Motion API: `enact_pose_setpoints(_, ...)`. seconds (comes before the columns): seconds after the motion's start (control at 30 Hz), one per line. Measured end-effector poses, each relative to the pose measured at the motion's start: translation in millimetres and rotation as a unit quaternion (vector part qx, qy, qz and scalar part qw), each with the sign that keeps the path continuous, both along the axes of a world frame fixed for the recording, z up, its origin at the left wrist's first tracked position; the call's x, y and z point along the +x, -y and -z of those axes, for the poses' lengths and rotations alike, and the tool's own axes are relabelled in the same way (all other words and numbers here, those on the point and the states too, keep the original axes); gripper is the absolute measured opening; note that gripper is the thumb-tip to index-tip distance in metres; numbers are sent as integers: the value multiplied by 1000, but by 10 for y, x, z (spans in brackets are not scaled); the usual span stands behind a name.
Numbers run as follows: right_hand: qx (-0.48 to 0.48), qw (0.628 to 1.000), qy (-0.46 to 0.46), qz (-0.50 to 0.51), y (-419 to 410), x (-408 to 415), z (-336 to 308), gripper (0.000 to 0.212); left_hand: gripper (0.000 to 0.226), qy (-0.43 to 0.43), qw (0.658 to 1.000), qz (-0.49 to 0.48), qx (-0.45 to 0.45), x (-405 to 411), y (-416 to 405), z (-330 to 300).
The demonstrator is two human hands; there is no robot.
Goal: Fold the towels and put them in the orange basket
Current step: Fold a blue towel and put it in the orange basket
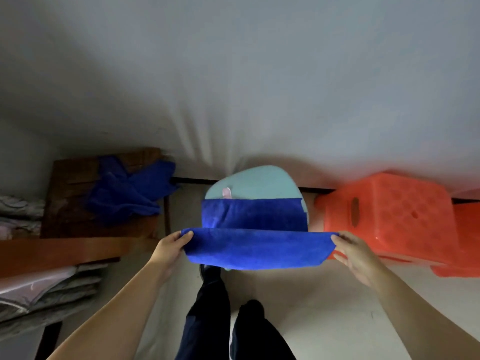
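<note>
Head view: orange basket (384, 216) right of towel (257, 249); crumpled towels (130, 190) left.

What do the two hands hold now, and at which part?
Both hold one blue towel, stretched between them: the left hand pinches its left end and the right hand its right end.

This looks like a plain room in a home: a bare grey wall (233, 74), a pale floor (337, 320), a low wooden table (70, 203), a stack of folded bedding (39, 289) on the left, and a small pale-blue stool (257, 181).
</note>
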State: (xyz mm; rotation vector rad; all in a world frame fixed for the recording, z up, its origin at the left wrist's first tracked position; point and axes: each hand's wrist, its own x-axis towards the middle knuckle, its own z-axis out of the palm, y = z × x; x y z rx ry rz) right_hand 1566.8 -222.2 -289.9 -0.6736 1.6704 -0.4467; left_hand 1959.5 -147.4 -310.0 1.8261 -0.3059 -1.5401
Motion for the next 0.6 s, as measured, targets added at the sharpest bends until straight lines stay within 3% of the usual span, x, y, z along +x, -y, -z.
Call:
enact_pose_setpoints(0.33, -44, 987, -150, 22, 1011, 444, 1259, 16, 4, 76, 996, -42, 19, 46, 1049, 997)
enact_pose_setpoints(0.47, -84, 975, -193, 63, 1047, 515, 1564, 18, 4, 93, 992, -85, 27, 30, 1078, 1393)
enact_pose_setpoints(0.6, -107, 973, -198, 45, 774, 527, 1597, 19, 35, 26, 995, -45, 82, -23, 855, 1572)
